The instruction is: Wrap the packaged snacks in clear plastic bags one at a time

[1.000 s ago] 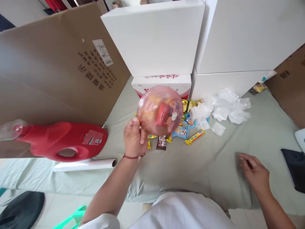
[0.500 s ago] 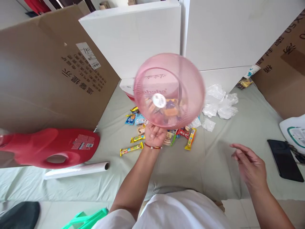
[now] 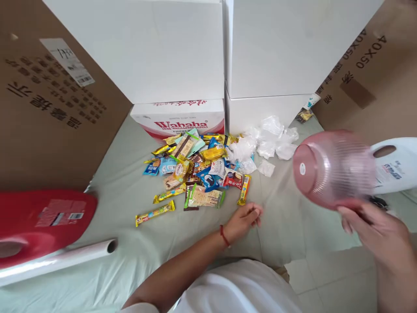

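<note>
A translucent pink ribbed bowl [image 3: 339, 167] is tipped on its side at the right, its base with a round white sticker turned to the left. My right hand [image 3: 379, 224] grips it by the rim, and both are somewhat blurred. Low over the cloth, my left hand [image 3: 243, 221] has its fingers curled in, with nothing visible in them. Just beyond it lie a yellow-orange snack bar [image 3: 244, 190] and a heap of wrapped snacks [image 3: 198, 167]. A green-edged biscuit pack [image 3: 206, 196] is at the near side of the heap.
Crumpled clear plastic [image 3: 272, 139] lies right of the snacks. Behind stand white boxes [image 3: 179, 52] and a Wahaba-style printed carton [image 3: 182, 119]. A red jug [image 3: 65, 217] and a white roll [image 3: 58, 261] lie left; a white bottle [image 3: 399, 163] is right. Cardboard [image 3: 58, 95] flanks the left.
The pink bowl has gone from my left hand above the snacks to my right hand at the right, and is now tipped sideways. My left hand has dropped to the right, near the cloth.
</note>
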